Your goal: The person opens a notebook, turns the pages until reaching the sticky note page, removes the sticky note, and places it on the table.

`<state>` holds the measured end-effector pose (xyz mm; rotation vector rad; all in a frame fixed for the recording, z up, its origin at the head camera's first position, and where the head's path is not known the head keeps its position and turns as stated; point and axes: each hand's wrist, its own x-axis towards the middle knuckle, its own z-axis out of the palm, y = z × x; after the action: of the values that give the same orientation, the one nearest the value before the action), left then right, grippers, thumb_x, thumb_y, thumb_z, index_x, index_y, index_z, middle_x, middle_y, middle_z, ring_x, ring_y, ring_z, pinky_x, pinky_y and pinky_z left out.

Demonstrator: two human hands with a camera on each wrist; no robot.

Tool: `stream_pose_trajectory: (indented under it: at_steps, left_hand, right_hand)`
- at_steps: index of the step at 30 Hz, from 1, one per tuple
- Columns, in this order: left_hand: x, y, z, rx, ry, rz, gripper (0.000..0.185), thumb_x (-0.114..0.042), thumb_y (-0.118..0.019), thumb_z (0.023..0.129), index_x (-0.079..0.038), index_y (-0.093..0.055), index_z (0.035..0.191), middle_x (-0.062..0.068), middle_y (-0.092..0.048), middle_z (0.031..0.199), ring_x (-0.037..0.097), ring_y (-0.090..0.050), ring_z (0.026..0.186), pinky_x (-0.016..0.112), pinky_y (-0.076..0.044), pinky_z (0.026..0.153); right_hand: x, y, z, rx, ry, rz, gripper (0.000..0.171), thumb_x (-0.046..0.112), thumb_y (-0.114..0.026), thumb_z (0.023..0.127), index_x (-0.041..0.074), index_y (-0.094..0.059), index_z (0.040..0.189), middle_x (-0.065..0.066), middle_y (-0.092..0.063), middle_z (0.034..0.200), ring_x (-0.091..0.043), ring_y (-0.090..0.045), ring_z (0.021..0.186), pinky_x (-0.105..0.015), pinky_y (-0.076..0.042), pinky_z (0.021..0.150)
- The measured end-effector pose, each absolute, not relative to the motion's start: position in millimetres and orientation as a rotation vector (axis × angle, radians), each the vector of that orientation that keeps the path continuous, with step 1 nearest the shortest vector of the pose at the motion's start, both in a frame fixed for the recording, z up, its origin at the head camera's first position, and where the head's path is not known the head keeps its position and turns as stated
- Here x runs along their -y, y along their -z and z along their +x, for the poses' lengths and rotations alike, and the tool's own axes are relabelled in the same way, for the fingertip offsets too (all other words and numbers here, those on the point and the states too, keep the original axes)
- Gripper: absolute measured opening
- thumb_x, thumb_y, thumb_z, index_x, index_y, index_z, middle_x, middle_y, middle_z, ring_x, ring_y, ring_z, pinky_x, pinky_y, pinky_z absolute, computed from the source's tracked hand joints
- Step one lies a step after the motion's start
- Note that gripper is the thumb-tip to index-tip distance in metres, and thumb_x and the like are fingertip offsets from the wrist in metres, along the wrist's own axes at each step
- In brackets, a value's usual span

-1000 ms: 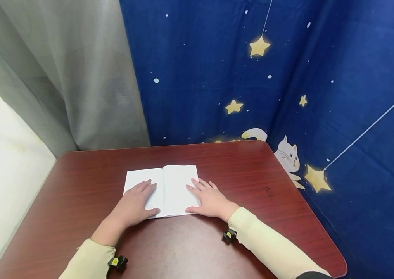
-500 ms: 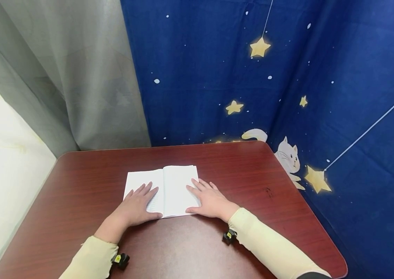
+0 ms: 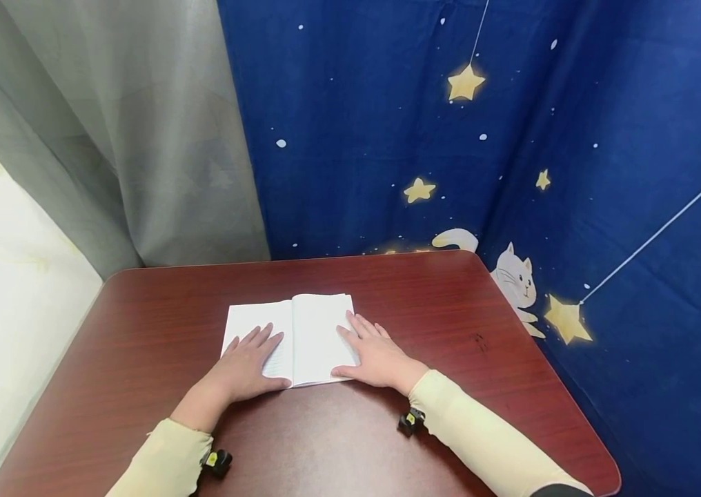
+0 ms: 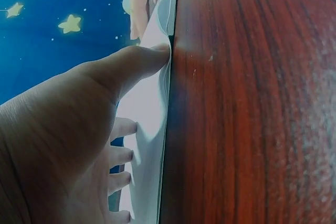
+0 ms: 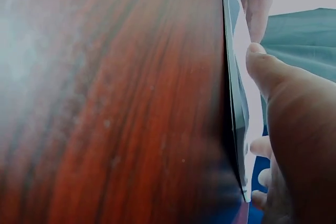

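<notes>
An open notebook [image 3: 319, 331] with white pages lies flat on the dark red wooden table [image 3: 326, 442]. My left hand [image 3: 245, 366] rests spread on its left page, the thumb reaching to the bottom of the centre fold. In the left wrist view that thumb [image 4: 136, 64] presses the page edge near the fold, and the other fingertips touch the paper. My right hand [image 3: 381, 359] lies with straight fingers over the outer edge of the right page. The right wrist view shows its thumb [image 5: 268, 72] at the page and the notebook's dark cover [image 5: 233, 93] beneath.
A grey curtain [image 3: 176, 152] and a blue star-patterned curtain [image 3: 357, 124] hang behind the table. A white surface [image 3: 9, 290] borders the table's left side. Black wrist cameras sit at both pale yellow sleeves [image 3: 475, 428].
My left hand has shifted slightly down and right, its thumb now at the fold and its fingers more spread. The right fingers have moved slightly toward the page's outer edge.
</notes>
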<state>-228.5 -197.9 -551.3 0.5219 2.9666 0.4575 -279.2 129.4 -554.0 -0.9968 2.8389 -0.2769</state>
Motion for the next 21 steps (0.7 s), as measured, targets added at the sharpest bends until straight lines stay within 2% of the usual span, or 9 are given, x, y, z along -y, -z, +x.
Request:
stream_pose_trajectory:
  at_steps: [5, 11, 21]
  left_hand:
    - [196.5, 550.4, -228.2, -2.96, -0.46, 0.518, 0.107, -0.073, -0.078, 0.089, -0.007, -0.046, 0.167, 0.024, -0.034, 0.176, 0.05, -0.031, 0.162, 0.077, -0.025, 0.125]
    - [197.0, 549.4, -227.4, -2.965, -0.46, 0.504, 0.106, -0.072, -0.079, 0.089, -0.007, -0.047, 0.167, 0.024, -0.034, 0.176, 0.049, -0.031, 0.162, 0.076, -0.025, 0.125]
    - [195.5, 545.6, -226.8, -2.955, -0.464, 0.496, 0.107, -0.072, -0.079, 0.088, -0.008, -0.047, 0.167, 0.024, -0.035, 0.176, 0.049, -0.031, 0.162, 0.076, -0.024, 0.126]
  right_hand:
    - [-130.5, 548.8, -275.8, -2.843, 0.343, -1.122, 0.1, 0.08, -0.061, 0.099, 0.016, -0.04, 0.173, -0.008, -0.021, 0.184, -0.028, -0.019, 0.17, -0.053, -0.025, 0.133]
    - [-128.6, 547.3, -273.3, -2.839, 0.382, -1.23, 0.092, 0.073, -0.068, 0.099, 0.015, -0.048, 0.168, -0.01, -0.033, 0.179, -0.029, -0.028, 0.167, -0.053, -0.031, 0.131]
    - [-126.0, 546.3, -271.4, -2.829, 0.306, -1.259, 0.091, 0.071, -0.072, 0.098, 0.017, -0.049, 0.168, -0.009, -0.036, 0.178, -0.026, -0.03, 0.166, -0.05, -0.031, 0.131]
